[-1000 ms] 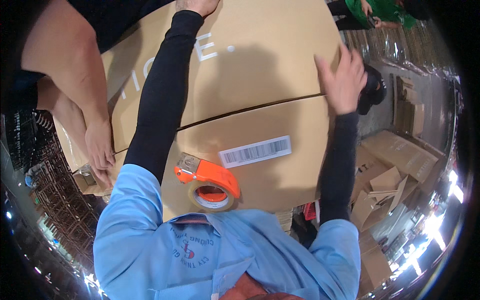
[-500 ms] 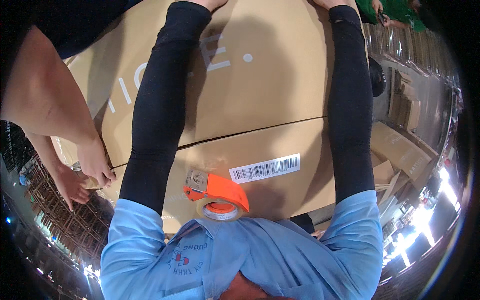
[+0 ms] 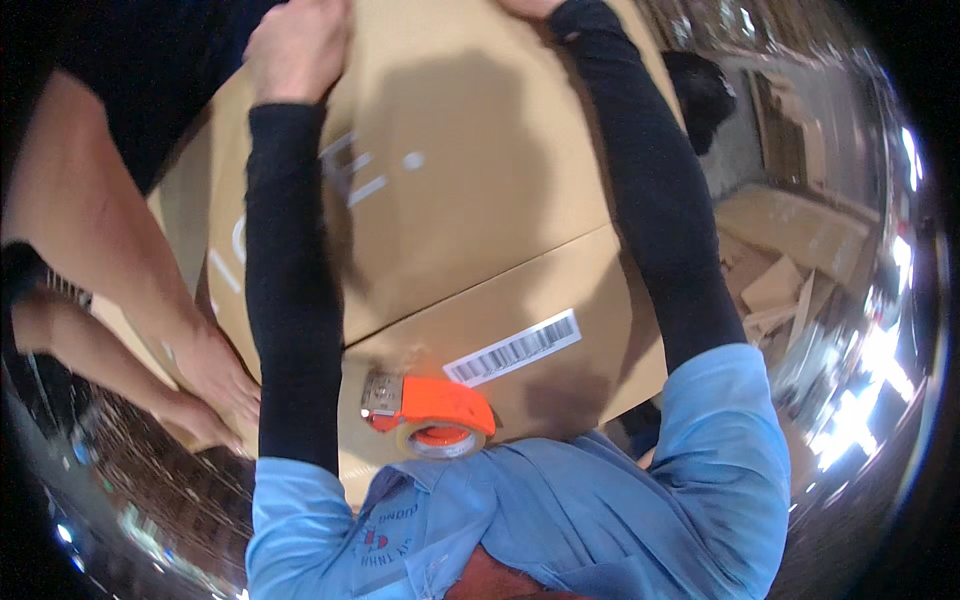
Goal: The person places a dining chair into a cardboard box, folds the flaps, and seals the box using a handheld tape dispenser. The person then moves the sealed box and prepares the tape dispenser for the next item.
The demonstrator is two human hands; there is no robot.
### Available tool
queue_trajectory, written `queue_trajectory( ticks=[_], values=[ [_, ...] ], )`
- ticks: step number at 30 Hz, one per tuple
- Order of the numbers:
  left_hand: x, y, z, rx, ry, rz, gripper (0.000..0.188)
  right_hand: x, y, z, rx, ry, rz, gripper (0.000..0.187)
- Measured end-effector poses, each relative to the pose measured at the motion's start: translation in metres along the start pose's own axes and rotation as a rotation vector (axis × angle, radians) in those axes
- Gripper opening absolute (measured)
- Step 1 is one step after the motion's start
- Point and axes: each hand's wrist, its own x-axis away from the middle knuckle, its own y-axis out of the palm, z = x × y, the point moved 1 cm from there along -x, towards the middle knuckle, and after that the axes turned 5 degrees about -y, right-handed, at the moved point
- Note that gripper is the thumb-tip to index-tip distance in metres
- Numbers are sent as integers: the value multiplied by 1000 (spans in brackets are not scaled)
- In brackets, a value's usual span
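Observation:
A large brown cardboard box (image 3: 450,200) lies in front of me, a seam running across its top. My left hand (image 3: 298,50) rests on its far left part; the fingers are blurred and partly cut off at the top edge. Only the base of my right hand (image 3: 530,6) shows, at the box's far side, with its fingers out of view. An orange tape dispenser (image 3: 450,402) with a metal head and a roll of clear tape sits on the near part of the box, against my shirt. Beside it is a white barcode label (image 3: 512,347).
At the left, a co-worker's two hands (image 3: 212,368) press on the box's side. Dark clothing (image 3: 165,60) fills the upper left. Flattened cardboard (image 3: 795,230) and loose cardboard pieces lie on the right. A dark round object (image 3: 700,100) stands beyond my right forearm.
The view has shifted and tilted. My left hand now shows more fully, nearer the co-worker's side. The co-worker's hands have moved from the box's corner to lie along its side.

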Motion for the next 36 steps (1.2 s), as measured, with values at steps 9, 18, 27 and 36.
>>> queue_trajectory(
  ticks=[9,18,27,36],
  values=[
    [22,-29,19,200,-293,-2,56,123,-93,235,-1567,157,320,55],
    [20,-25,18,161,-246,0,59,220,63,149,-1533,486,295,57],
    [21,-7,-5,30,-240,32,65,307,2,191,-1542,545,711,41],
    [21,-11,-4,63,-270,-28,67,393,-74,257,-1389,349,436,63]
  ],
)
